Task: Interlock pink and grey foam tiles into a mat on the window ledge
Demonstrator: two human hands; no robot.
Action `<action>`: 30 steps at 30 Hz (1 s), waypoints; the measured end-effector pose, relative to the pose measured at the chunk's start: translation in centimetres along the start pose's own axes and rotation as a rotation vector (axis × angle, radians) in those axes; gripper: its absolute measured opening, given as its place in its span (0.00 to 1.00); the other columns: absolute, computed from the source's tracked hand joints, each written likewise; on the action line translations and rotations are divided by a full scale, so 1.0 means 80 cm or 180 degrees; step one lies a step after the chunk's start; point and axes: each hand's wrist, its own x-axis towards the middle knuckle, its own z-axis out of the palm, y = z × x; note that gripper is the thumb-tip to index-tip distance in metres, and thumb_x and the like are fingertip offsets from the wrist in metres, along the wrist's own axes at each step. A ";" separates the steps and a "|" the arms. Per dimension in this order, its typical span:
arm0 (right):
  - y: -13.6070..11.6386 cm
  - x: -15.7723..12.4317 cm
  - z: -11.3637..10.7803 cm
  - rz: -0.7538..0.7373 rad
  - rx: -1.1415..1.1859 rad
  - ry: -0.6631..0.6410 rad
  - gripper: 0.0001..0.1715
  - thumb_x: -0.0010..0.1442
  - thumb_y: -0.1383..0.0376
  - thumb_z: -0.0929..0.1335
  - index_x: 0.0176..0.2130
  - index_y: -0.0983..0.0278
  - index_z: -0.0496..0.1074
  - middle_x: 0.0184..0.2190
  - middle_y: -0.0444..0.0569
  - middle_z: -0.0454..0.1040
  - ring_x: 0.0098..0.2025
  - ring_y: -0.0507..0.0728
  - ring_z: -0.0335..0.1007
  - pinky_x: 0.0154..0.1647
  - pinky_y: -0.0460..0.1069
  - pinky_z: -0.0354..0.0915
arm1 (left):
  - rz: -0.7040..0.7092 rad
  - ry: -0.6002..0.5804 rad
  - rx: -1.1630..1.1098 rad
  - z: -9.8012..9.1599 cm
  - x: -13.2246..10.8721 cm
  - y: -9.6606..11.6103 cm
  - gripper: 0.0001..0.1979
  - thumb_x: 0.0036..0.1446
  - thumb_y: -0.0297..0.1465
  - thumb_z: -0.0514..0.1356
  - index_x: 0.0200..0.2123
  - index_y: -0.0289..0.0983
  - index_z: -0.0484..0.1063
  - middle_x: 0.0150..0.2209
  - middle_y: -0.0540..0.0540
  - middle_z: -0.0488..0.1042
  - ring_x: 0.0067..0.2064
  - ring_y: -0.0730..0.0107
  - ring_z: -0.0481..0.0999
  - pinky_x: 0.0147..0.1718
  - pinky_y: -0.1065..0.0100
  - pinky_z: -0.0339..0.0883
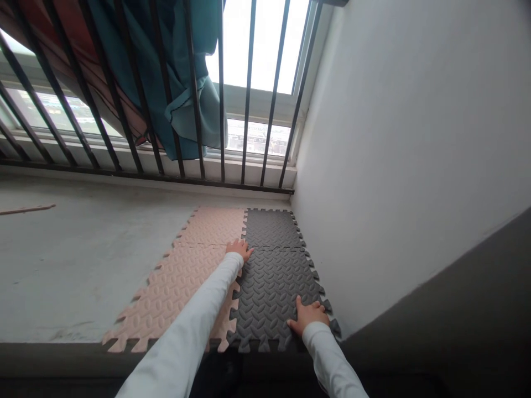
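The left hand (pixel 239 249), open and palm down, presses near the frame's centre where four interlocking foam tiles meet. The right hand (pixel 309 316) is open too, fingers spread over the outer edge of the near dark grey tile (pixel 269 290), lower right of centre. Beside that I see the near pink tile (pixel 166 296); the far pink tile (pixel 215 224) and far dark grey tile (pixel 271 226) lie beyond, by the white wall (pixel 398 127) filling the right.
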 end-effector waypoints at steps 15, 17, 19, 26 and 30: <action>0.000 0.001 0.004 -0.0004 0.0026 0.0100 0.44 0.44 0.51 0.66 0.57 0.62 0.51 0.53 0.71 0.55 0.52 0.73 0.54 0.43 0.65 0.54 | -0.0397 0.0298 -0.0036 0.020 0.043 0.001 0.33 0.49 0.50 0.41 0.56 0.42 0.50 0.61 0.48 0.45 0.58 0.57 0.47 0.51 0.56 0.49; -0.001 0.002 0.003 0.0000 0.0007 0.0062 0.44 0.44 0.51 0.66 0.57 0.62 0.51 0.53 0.72 0.55 0.53 0.73 0.54 0.43 0.65 0.54 | -0.0403 0.0322 -0.0063 0.019 0.049 -0.001 0.33 0.48 0.51 0.41 0.56 0.44 0.51 0.61 0.50 0.45 0.57 0.54 0.48 0.49 0.54 0.50; -0.001 0.002 0.003 -0.0020 -0.0011 0.0050 0.45 0.44 0.51 0.66 0.57 0.63 0.50 0.53 0.72 0.55 0.53 0.73 0.53 0.43 0.65 0.54 | -0.0422 0.0333 -0.0087 0.015 0.056 -0.002 0.32 0.48 0.51 0.41 0.55 0.45 0.52 0.60 0.50 0.48 0.56 0.52 0.50 0.47 0.52 0.52; -0.001 0.003 0.002 -0.0027 0.0019 -0.0007 0.47 0.42 0.50 0.66 0.57 0.63 0.50 0.53 0.71 0.55 0.53 0.74 0.52 0.44 0.65 0.53 | -0.0107 0.0134 -0.0080 -0.002 0.062 0.043 0.34 0.51 0.48 0.39 0.56 0.34 0.51 0.59 0.38 0.48 0.59 0.50 0.43 0.53 0.46 0.37; -0.001 0.003 0.002 -0.0011 0.0055 -0.0017 0.47 0.42 0.50 0.66 0.57 0.63 0.50 0.53 0.71 0.55 0.54 0.74 0.51 0.45 0.65 0.53 | 0.1202 0.0132 -0.0453 0.012 0.036 0.106 0.31 0.52 0.48 0.38 0.58 0.43 0.43 0.62 0.53 0.38 0.61 0.60 0.37 0.57 0.55 0.30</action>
